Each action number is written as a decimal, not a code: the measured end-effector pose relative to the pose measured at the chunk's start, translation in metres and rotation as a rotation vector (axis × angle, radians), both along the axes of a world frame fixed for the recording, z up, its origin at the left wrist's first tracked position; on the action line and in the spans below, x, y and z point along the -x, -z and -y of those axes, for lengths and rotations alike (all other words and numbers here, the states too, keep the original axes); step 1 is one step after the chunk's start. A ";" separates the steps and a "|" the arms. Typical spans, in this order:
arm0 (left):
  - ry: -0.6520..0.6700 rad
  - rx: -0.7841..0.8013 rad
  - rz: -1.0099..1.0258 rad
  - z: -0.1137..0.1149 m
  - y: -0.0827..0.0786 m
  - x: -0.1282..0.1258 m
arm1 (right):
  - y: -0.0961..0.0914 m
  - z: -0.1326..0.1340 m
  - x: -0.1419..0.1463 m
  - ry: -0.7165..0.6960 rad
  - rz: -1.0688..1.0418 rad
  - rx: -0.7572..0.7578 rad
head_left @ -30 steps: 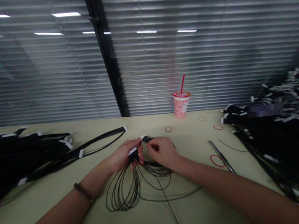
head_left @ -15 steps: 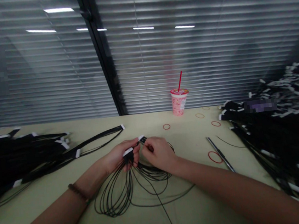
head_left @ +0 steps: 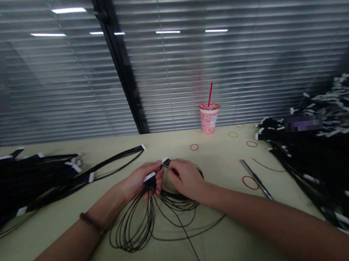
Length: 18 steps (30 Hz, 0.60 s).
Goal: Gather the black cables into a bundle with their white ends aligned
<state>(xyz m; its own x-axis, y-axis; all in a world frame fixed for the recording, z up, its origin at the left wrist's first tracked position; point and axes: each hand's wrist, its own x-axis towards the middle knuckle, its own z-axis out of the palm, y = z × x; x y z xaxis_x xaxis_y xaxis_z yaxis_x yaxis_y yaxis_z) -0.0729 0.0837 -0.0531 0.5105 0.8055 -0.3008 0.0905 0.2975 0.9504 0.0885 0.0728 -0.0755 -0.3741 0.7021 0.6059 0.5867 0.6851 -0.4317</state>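
A bundle of thin black wires [head_left: 146, 216] hangs in loops between my hands, over the pale table. My left hand [head_left: 146, 177] is closed round a black connector with a white edge [head_left: 150, 181], where many wires come together. At its fingertips is a second black-and-white connector [head_left: 166, 162]. The fingers of my right hand [head_left: 185, 177] are curled and pinch at that second connector from the right. What lies under the right fingertips is hidden. One loose wire [head_left: 190, 241] trails down toward me.
Black wire harnesses with white ends [head_left: 26, 179] are heaped at left. A larger heap [head_left: 320, 152] stands at right. Beside it lie a pen-like metal tool [head_left: 257, 179], a red rubber band [head_left: 250, 182] and a short wire [head_left: 267, 166]. A pink cup with a straw [head_left: 208, 120] stands by the blinds.
Very little differs. Both hands keep their places and their hold on the wire bundle; the right fingers have shifted slightly at the second connector.
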 end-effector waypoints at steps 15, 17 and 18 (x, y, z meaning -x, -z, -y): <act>-0.021 -0.032 -0.003 0.003 -0.001 -0.002 | -0.001 0.002 -0.001 -0.038 0.010 0.022; -0.027 -0.029 0.017 0.002 0.001 -0.002 | -0.001 0.001 0.000 -0.040 0.008 0.035; -0.023 -0.025 0.026 0.002 0.002 -0.002 | -0.001 0.001 0.000 -0.041 0.006 0.037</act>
<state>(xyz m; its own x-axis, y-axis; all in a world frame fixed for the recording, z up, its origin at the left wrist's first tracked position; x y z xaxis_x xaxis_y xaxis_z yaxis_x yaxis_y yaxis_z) -0.0712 0.0818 -0.0553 0.4992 0.8242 -0.2673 0.0588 0.2755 0.9595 0.0889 0.0717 -0.0746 -0.4066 0.7082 0.5772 0.5612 0.6921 -0.4539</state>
